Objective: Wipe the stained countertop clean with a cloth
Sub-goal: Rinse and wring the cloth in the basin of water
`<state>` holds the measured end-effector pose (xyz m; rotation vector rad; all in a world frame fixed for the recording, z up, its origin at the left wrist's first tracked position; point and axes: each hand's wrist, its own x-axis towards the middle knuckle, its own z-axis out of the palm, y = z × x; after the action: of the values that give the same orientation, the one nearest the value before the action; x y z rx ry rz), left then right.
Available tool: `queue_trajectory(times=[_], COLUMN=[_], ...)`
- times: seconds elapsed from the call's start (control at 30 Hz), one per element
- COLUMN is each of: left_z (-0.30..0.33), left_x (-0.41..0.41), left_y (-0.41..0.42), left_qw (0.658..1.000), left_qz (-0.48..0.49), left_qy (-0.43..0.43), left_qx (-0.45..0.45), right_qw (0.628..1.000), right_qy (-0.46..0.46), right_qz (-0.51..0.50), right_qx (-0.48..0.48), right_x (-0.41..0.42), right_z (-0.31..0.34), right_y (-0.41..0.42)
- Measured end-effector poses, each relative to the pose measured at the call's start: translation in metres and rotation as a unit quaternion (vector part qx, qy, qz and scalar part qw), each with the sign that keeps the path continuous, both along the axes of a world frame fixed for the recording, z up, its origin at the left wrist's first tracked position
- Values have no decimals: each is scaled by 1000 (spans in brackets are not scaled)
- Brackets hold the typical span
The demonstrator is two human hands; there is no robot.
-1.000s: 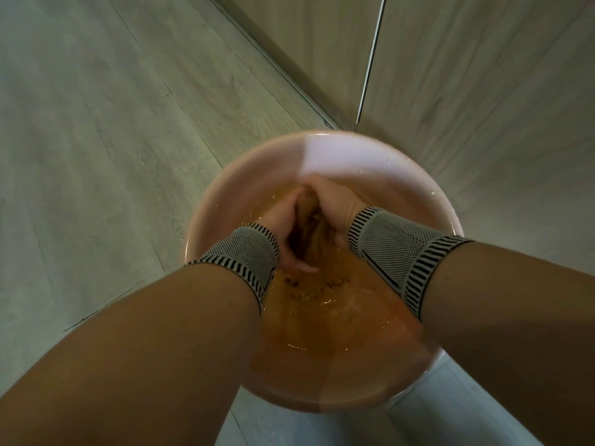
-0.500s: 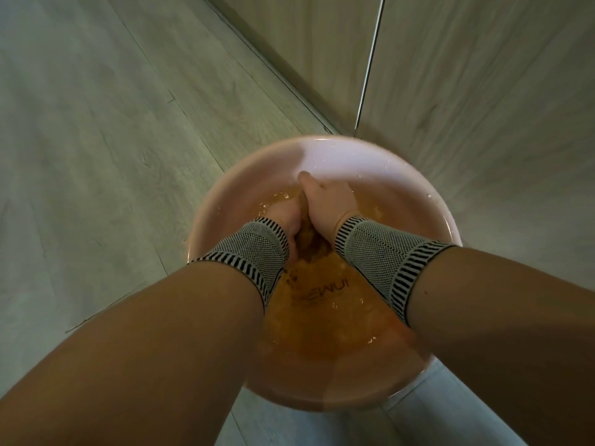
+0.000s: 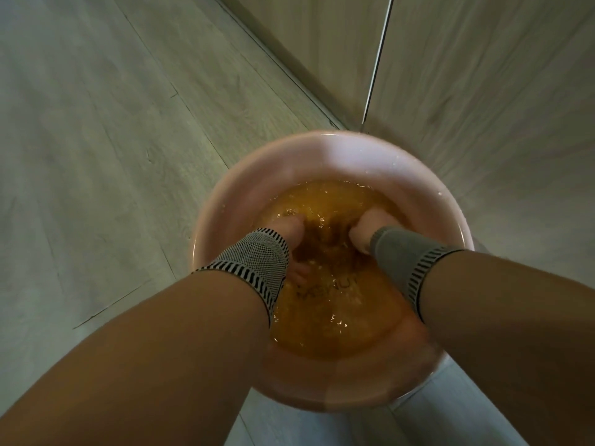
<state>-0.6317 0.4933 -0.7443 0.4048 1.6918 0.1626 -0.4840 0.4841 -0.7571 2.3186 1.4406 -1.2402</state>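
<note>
My left hand (image 3: 289, 233) and right hand (image 3: 365, 230) are down in the pink basin (image 3: 322, 152), which sits on the floor by the cabinet doors. Between them the brown cloth (image 3: 325, 239) lies sunk in orange-stained water (image 3: 322, 317). Both hands seem curled into its ends, but ripples hide the fingers, so I cannot tell for sure. Soaked, it should be limp, heavy and slippery; I would bunch it in the middle and wring it before going to the countertop.
</note>
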Motion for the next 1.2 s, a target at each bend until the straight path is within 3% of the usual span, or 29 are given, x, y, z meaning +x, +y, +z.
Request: queue_trajectory(times=[0.07, 0.17, 0.23, 0.33, 0.43, 0.53, 0.7, 0.83, 1.0, 1.1, 1.2], left_z=[17, 20, 23, 24, 38, 54, 90, 105, 106, 104, 108], left_x=[7, 12, 11, 3, -2, -2, 4, 8, -4, -2, 6], left_y=[-10, -9, -1, 9, 8, 2, -14, -24, -25, -28, -31], left_qw=[997, 987, 973, 955, 966, 973, 976, 965, 960, 948, 927], left_qz=[16, 72, 137, 199, 143, 88, -43, -168, -228, -263, -307], left_qy=[-70, -139, -187, -221, -216, -212, -193, -173, -119, -139, -164], left_qx=[-41, -43, -16, -2, 4, 25, 95, 107, 116, 117, 139], right_qw=[994, 974, 960, 950, 921, 902, 902, 921, 860, 935, 938], right_qy=[57, 182, 260, 304, 381, 426, 372, 320, 473, 323, 183], right_qz=[-67, -55, -29, 63, 43, -21, -212, -189, -186, -42, 131], right_qx=[60, 126, 96, 22, -69, -65, 60, 119, 38, 137, 264], right_x=[-2, -14, -17, -5, 14, 23, 19, 15, 7, -5, 2], right_z=[9, 29, 45, 61, 80, 95, 103, 104, 109, 115, 122], right_y=[15, 19, 16, 9, -1, -3, 4, -3, -17, -23, -33])
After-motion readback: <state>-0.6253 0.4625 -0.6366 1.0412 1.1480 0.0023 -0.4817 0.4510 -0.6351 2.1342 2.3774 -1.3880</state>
